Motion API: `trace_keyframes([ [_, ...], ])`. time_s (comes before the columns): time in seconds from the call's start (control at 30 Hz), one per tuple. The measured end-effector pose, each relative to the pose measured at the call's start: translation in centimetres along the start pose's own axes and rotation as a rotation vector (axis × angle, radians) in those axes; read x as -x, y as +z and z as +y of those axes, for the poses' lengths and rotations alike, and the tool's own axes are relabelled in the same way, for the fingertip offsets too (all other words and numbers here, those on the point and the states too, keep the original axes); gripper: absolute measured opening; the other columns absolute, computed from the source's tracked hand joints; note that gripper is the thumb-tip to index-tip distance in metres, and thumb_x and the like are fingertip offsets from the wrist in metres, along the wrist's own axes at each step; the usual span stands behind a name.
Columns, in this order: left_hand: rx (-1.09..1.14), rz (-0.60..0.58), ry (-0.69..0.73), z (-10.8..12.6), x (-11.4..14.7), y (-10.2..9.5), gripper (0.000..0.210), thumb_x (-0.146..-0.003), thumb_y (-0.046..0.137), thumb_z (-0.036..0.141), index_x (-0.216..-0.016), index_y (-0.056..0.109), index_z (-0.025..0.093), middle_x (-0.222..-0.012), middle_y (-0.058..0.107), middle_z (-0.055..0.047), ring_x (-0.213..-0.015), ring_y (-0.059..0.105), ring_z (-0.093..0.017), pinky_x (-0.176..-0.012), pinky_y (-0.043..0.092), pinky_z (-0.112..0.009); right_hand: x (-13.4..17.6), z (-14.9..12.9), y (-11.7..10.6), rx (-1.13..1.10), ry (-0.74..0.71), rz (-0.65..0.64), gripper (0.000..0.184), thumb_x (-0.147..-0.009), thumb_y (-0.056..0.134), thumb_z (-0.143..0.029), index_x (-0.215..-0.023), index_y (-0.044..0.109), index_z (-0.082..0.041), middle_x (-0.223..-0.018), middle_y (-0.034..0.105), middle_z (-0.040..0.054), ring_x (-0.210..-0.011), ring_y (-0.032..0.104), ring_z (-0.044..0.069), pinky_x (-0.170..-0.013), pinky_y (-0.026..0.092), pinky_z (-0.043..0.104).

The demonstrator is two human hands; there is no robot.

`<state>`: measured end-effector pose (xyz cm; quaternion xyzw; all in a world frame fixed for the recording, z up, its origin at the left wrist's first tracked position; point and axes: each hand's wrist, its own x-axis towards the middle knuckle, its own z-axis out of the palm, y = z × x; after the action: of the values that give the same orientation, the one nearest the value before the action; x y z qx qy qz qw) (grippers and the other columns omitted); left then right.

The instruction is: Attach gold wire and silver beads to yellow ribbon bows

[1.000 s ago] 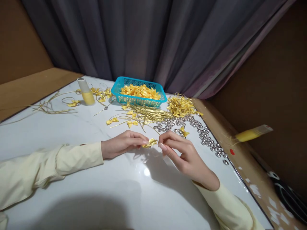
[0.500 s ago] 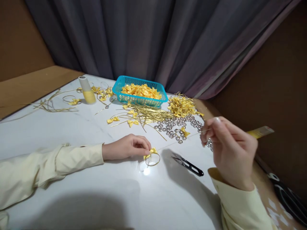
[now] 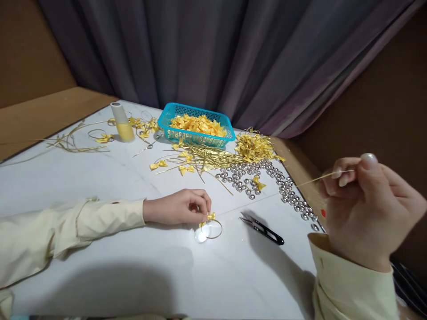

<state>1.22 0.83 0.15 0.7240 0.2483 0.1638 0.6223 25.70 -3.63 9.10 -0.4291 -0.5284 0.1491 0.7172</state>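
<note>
My left hand (image 3: 182, 206) rests at the middle of the table, thumb and fingers pinched on a small yellow ribbon bow (image 3: 211, 216). A thin gold cord loop (image 3: 220, 229) hangs from the bow onto the tabletop. My right hand (image 3: 373, 209) is raised at the right, its fingers closed on a fine yellow thread (image 3: 315, 180). A thin, pale, needle-like piece shows at its fingertips. The thread runs taut down toward the bow. Black thread snips (image 3: 263, 229) lie on the table between my hands.
Behind stands a blue basket (image 3: 163, 119) of yellow bows. Near it are gold cords (image 3: 213, 158), a heap of yellow bows (image 3: 253, 146), silver beads (image 3: 238, 173) and a yellow thread spool (image 3: 124, 129). Finished-looking loops lie at the left. A curtain (image 3: 193, 53) hangs behind.
My right hand has moved right and slightly outward, drawing the thread longer. My left hand has stayed with the bow, which has tilted a little.
</note>
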Motion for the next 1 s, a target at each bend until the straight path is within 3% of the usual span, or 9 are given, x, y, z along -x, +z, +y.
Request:
trace_keyframes([
  [0.1,-0.01,-0.009,-0.006,0.0,0.0,0.0,0.01,-0.073,0.058,0.011,-0.063,0.057,0.014,-0.088,0.05,-0.001,-0.073,0.049,-0.01,-0.068,0.041,-0.022,0.2,0.1,-0.1,0.076,0.027,0.002,0.031,-0.086,0.055,-0.018,-0.055,0.056,-0.02,-0.065,0.045,0.0015,-0.051,0.039,0.013,-0.043,0.025,0.029],
  [0.2,-0.007,-0.03,-0.009,0.0,0.0,-0.2,0.01,-0.074,0.06,0.012,-0.065,0.059,0.014,-0.089,0.05,-0.001,-0.073,0.049,-0.01,-0.069,0.042,-0.022,0.3,1.0,-0.4,0.34,-0.13,-0.03,0.025,-0.086,0.055,-0.02,-0.061,0.061,-0.019,-0.068,0.053,0.0021,-0.055,0.049,0.014,-0.048,0.035,0.03],
  [0.27,0.018,-0.054,-0.005,0.0,0.0,-0.4,0.009,-0.075,0.061,0.014,-0.066,0.06,0.014,-0.089,0.05,-0.001,-0.074,0.05,-0.01,-0.071,0.043,-0.022,0.6,1.6,-0.3,0.554,-0.228,-0.13,0.021,-0.087,0.054,-0.023,-0.071,0.066,-0.017,-0.078,0.061,0.0049,-0.067,0.057,0.016,-0.058,0.043,0.031],
  [0.37,0.048,-0.091,0.004,-0.2,0.0,-0.6,0.01,-0.076,0.062,0.016,-0.066,0.06,0.014,-0.089,0.051,-0.002,-0.075,0.052,-0.01,-0.072,0.044,-0.022,1.4,2.2,0.4,0.6,-0.185,-0.313,0.02,-0.09,0.049,-0.027,-0.088,0.068,-0.018,-0.099,0.065,0.0073,-0.086,0.061,0.019,-0.07,0.048,0.031],
  [0.47,0.038,-0.124,0.024,-0.3,0.0,-0.8,0.01,-0.078,0.062,0.017,-0.068,0.061,0.015,-0.089,0.052,-0.001,-0.078,0.052,-0.011,-0.075,0.043,-0.022,2.9,2.0,1.7,0.479,0.049,-0.627,0.028,-0.094,0.042,-0.028,-0.082,0.065,-0.018,-0.084,0.066,0.0045,-0.074,0.061,0.015,-0.067,0.047,0.026],
  [0.57,-0.004,-0.148,0.044,-0.4,-0.1,-1.0,0.009,-0.08,0.061,0.019,-0.072,0.062,0.015,-0.089,0.054,-0.001,-0.081,0.053,-0.011,-0.077,0.042,-0.022,4.5,2.0,3.0,0.429,0.245,-1.121,0.03,-0.093,0.044,-0.025,-0.072,0.063,-0.015,-0.064,0.062,0.0007,-0.059,0.057,0.011,-0.059,0.043,0.022],
  [0.63,-0.037,-0.166,0.049,-0.4,-0.1,-1.1,0.009,-0.081,0.061,0.021,-0.074,0.062,0.015,-0.089,0.055,-0.001,-0.081,0.053,-0.012,-0.076,0.042,-0.022,5.4,2.2,3.5,0.399,0.325,-1.3,0.029,-0.092,0.045,-0.024,-0.073,0.064,-0.014,-0.061,0.06,-0.0004,-0.055,0.053,0.01,-0.056,0.04,0.021],
  [0.87,-0.072,-0.182,0.052,-0.4,0.0,-1.2,0.008,-0.081,0.061,0.021,-0.077,0.064,0.015,-0.088,0.055,-0.002,-0.078,0.052,-0.011,-0.072,0.042,-0.02,6.2,3.3,3.8,0.347,0.506,-1.315,0.023,-0.087,0.051,-0.023,-0.073,0.065,-0.013,-0.062,0.063,0.0009,-0.055,0.054,0.01,-0.057,0.041,0.021],
  [1.0,-0.048,-0.143,0.027,-0.4,0.0,-1.2,0.014,-0.081,0.061,0.027,-0.076,0.064,0.015,-0.087,0.056,-0.002,-0.078,0.052,-0.012,-0.073,0.042,-0.022,6.2,3.8,3.8,0.237,0.695,-1.183,0.013,-0.084,0.055,-0.025,-0.091,0.059,-0.015,-0.057,0.061,-0.0011,-0.052,0.057,0.011,-0.054,0.044,0.022],
])
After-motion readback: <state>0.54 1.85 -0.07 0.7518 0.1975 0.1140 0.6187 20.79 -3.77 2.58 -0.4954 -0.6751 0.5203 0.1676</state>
